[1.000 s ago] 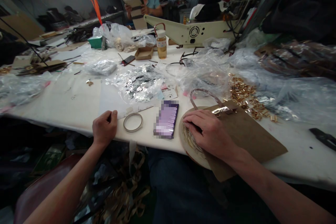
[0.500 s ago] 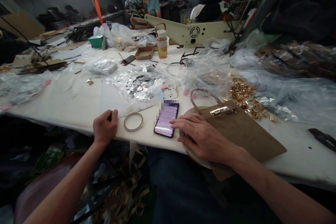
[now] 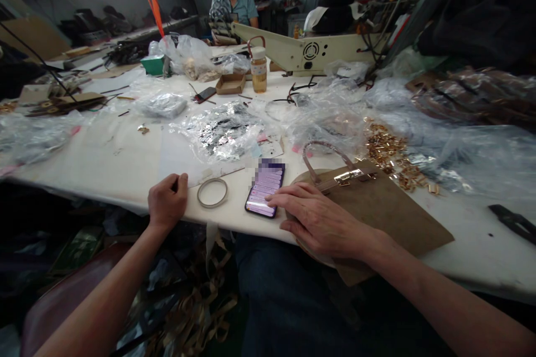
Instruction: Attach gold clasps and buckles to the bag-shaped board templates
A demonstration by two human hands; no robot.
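Observation:
My right hand (image 3: 320, 220) lies flat with fingers stretched out, resting on a round beige piece under a brown bag (image 3: 381, 212) with a gold clasp (image 3: 349, 175). Its index fingertip touches the lit screen of a phone (image 3: 265, 195) lying on the white table (image 3: 125, 162). My left hand (image 3: 167, 203) rests at the table's front edge in a loose fist, thumb against the fingers, with nothing visible in it. A tape ring (image 3: 212, 192) lies just to its right.
Clear plastic bags (image 3: 226, 131) of small parts cover the middle. Gold fittings (image 3: 393, 156) are scattered at the right. A glue bottle (image 3: 258, 70), small box (image 3: 229, 83) and cream machine arm (image 3: 310, 50) stand farther back. Another person (image 3: 232, 3) sits across the table. A dark tool (image 3: 513, 220) lies far right.
My right hand slid left off the round piece and put its fingertip on the phone screen. The left hand stayed still. The person opposite lowered what they held.

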